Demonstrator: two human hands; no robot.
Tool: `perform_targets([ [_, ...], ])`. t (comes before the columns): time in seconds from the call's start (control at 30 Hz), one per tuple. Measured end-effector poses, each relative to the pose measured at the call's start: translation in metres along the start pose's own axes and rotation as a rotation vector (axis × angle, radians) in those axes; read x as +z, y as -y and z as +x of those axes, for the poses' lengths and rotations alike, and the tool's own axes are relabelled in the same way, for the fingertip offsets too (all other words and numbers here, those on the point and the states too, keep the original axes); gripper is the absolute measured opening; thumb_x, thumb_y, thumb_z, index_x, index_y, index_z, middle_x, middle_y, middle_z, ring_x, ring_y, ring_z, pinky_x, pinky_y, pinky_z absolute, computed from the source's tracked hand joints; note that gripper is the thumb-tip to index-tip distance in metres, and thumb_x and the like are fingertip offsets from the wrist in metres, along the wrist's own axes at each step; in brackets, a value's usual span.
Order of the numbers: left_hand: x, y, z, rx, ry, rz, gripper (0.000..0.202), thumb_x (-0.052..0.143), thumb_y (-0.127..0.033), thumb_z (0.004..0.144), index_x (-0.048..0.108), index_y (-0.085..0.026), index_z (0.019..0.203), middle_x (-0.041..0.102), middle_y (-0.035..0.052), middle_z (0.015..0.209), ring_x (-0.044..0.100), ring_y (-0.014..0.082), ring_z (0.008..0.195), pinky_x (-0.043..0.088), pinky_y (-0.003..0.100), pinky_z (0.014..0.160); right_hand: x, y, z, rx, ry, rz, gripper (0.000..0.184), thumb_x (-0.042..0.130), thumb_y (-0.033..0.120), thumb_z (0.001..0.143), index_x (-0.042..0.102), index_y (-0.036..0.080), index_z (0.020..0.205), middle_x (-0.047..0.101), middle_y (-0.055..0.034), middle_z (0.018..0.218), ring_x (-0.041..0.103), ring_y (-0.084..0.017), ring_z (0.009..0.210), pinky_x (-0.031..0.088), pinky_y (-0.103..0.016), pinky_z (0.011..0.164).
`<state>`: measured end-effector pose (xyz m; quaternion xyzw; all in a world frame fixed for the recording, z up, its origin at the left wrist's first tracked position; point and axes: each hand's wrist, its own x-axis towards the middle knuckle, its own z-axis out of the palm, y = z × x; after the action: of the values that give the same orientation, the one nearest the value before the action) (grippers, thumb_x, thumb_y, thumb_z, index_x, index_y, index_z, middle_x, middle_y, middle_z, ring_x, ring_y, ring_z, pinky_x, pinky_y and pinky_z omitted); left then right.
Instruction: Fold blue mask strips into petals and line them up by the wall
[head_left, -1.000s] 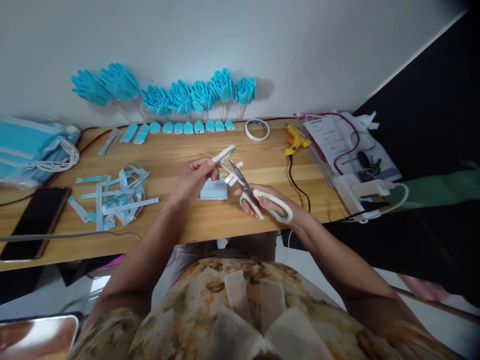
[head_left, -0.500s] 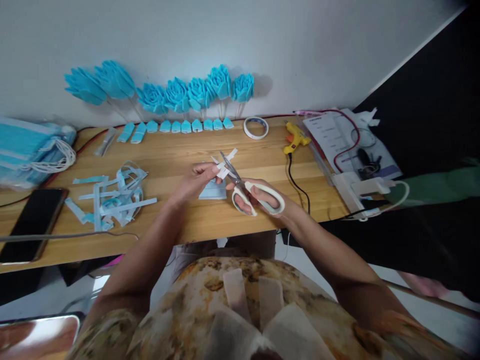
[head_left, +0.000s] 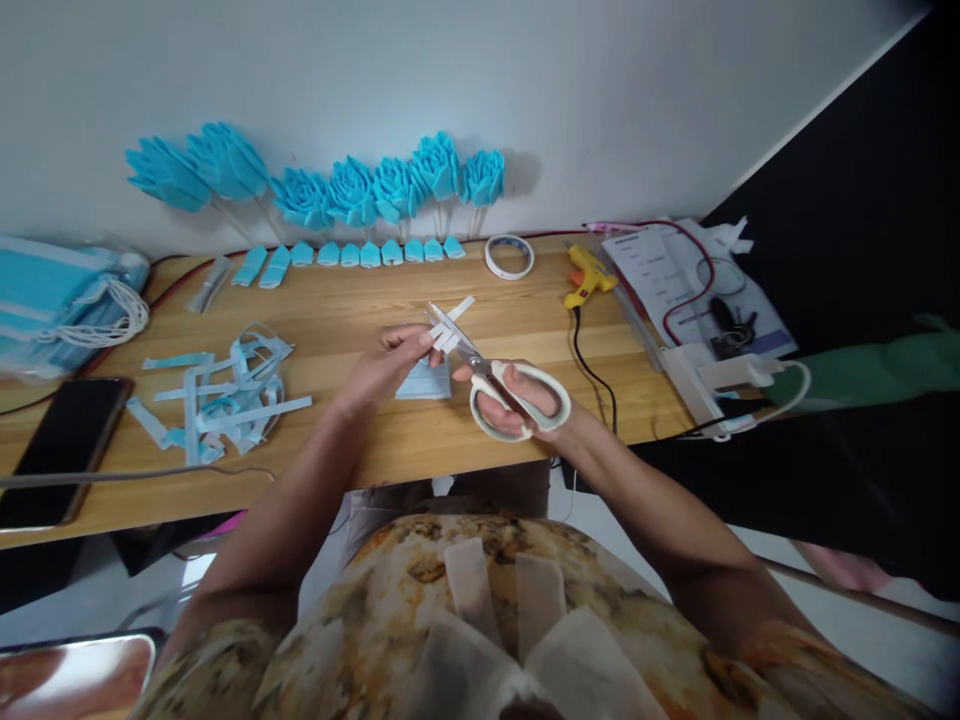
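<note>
My left hand [head_left: 396,360] is closed, pinching a small white strip [head_left: 463,307] between thumb and fingers above the table. My right hand [head_left: 529,389] grips white-handled scissors [head_left: 480,366], its fingers through both loops. The scissor blades cross the strip close to my left fingertips and look nearly closed. Whether they have cut through is too small to tell. Under the hands a light-blue folded piece [head_left: 424,381] lies on the wooden table [head_left: 360,310].
Blue flowers [head_left: 351,190] on sticks lean along the wall behind a row of small blue pieces [head_left: 328,254]. A tape roll [head_left: 489,262], yellow glue gun [head_left: 591,276] and power strip [head_left: 694,390] sit rightward. Leftward are cut strips [head_left: 191,415], a phone [head_left: 71,450] and packaged masks [head_left: 52,290].
The scissors' blades have come closer together across the white strip, and the handle loops have drawn nearer each other. My left hand stays almost in place.
</note>
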<state>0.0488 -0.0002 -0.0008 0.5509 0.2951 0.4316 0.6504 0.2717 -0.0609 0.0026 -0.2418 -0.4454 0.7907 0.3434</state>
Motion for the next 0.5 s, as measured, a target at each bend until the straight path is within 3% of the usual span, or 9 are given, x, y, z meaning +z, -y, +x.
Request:
perform_targets([
  [0.1, 0.002, -0.006, 0.001, -0.001, 0.019, -0.067, 0.041, 0.074, -0.055, 0.082, 0.071, -0.017, 0.068, 0.061, 0.0043, 0.069, 0.056, 0.0182, 0.074, 0.044, 0.032, 0.076, 0.001, 0.005, 0.000, 0.004, 0.009, 0.008, 0.060, 0.062, 0.072, 0.088, 0.067, 0.016, 0.107, 0.040, 0.0092, 0.059, 0.025, -0.003, 0.039, 0.024, -0.016, 0.034],
  [0.2, 0.002, -0.006, 0.001, 0.010, -0.038, -0.068, 0.038, 0.078, -0.054, 0.079, 0.072, -0.017, 0.069, 0.059, 0.0024, 0.065, 0.054, 0.0162, 0.069, 0.043, 0.030, 0.072, 0.004, 0.009, 0.000, -0.020, -0.008, 0.008, 0.060, 0.062, 0.073, 0.088, 0.067, 0.015, 0.103, 0.040, 0.0088, 0.058, 0.028, -0.004, 0.040, 0.025, -0.017, 0.036],
  [0.3, -0.002, 0.003, 0.002, 0.029, -0.121, 0.085, 0.036, 0.077, -0.053, 0.082, 0.075, -0.018, 0.075, 0.059, 0.0007, 0.064, 0.050, 0.0132, 0.064, 0.040, 0.027, 0.065, 0.013, 0.007, 0.001, -0.024, -0.027, 0.011, 0.059, 0.065, 0.070, 0.087, 0.068, 0.014, 0.105, 0.043, 0.0087, 0.057, 0.029, -0.004, 0.040, 0.024, -0.018, 0.037],
  [0.37, -0.005, 0.012, 0.004, 0.047, -0.167, 0.226, 0.034, 0.075, -0.052, 0.083, 0.078, -0.019, 0.083, 0.059, -0.0004, 0.063, 0.048, 0.0120, 0.060, 0.038, 0.026, 0.061, 0.024, 0.004, 0.003, 0.047, 0.013, -0.005, 0.053, 0.074, 0.060, 0.084, 0.069, 0.012, 0.106, 0.048, 0.0081, 0.057, 0.031, -0.003, 0.040, 0.024, -0.018, 0.037],
  [0.5, -0.009, 0.021, 0.009, 0.109, -0.184, 0.507, 0.031, 0.071, -0.047, 0.085, 0.080, -0.018, 0.090, 0.061, -0.0002, 0.063, 0.053, 0.0135, 0.060, 0.042, 0.027, 0.061, 0.039, 0.001, -0.003, 0.168, 0.083, -0.093, 0.051, 0.083, 0.044, 0.079, 0.071, 0.013, 0.118, 0.057, 0.0067, 0.064, 0.044, -0.003, 0.045, 0.034, -0.018, 0.043],
])
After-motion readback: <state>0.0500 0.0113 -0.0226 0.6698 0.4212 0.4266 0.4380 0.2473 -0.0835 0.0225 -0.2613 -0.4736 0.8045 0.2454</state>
